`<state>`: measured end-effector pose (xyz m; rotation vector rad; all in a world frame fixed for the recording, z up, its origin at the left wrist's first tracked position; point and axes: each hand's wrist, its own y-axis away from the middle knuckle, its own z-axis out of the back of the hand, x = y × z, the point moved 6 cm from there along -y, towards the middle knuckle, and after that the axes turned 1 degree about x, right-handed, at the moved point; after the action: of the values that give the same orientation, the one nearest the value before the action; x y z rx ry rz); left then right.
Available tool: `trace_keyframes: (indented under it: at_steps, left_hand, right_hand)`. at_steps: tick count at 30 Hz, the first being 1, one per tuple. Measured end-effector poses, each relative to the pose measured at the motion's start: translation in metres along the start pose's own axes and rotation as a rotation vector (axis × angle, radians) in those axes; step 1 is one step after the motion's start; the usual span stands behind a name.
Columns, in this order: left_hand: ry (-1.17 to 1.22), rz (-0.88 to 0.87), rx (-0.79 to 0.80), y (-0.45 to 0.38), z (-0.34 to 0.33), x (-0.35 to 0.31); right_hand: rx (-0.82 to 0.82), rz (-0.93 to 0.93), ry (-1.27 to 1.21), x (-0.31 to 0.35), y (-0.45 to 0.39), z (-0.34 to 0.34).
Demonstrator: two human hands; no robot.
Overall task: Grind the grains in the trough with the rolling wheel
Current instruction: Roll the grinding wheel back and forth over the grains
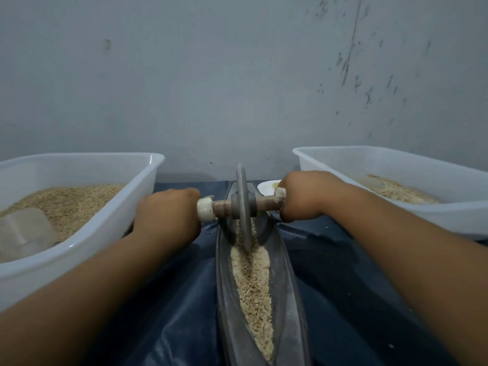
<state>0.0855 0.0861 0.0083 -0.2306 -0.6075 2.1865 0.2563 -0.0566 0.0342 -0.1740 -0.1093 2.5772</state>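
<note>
Wheel (pixel 243 207): upright in trough (pixel 287 299), on grains (pixel 253 281).
Fingers: your left hand (pixel 169 215) and right hand (pixel 303 196) grip axle (pixel 266 202).
Risk: uneven push tilts wheel, spilling grains.

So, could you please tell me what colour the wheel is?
The wheel is dull grey, seen in the head view.

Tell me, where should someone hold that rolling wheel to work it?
By the wooden axle sticking out either side of the rolling wheel, one hand per end from above, as the left hand and right hand do. The disc's edge sits in the grains.
</note>
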Motion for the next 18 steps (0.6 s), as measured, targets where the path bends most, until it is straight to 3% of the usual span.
trace_keyframes:
  at_steps: [4, 8, 10, 13, 18]
  left_hand:
    - [-0.074, -0.078, -0.160, 0.028, 0.012, -0.001]
    - [-0.145, -0.154, -0.147, 0.004, 0.026, -0.020]
    - [-0.139, -0.148, -0.066, -0.015, 0.028, -0.026]
    - [-0.116, -0.131, -0.009, -0.022, 0.029, -0.026]
    - [-0.040, -0.174, -0.126, 0.014, 0.027, -0.022]
  right_hand:
    - [-0.186, 0.042, 0.088, -0.003, 0.022, -0.009]
    - [0.021, -0.081, -0.183, -0.020, 0.018, -0.031]
    - [0.056, -0.088, -0.267, -0.021, 0.007, -0.032]
    - [0.073, -0.073, -0.267, -0.018, -0.003, -0.030]
    - [-0.001, -0.083, -0.068, -0.024, 0.024, -0.036]
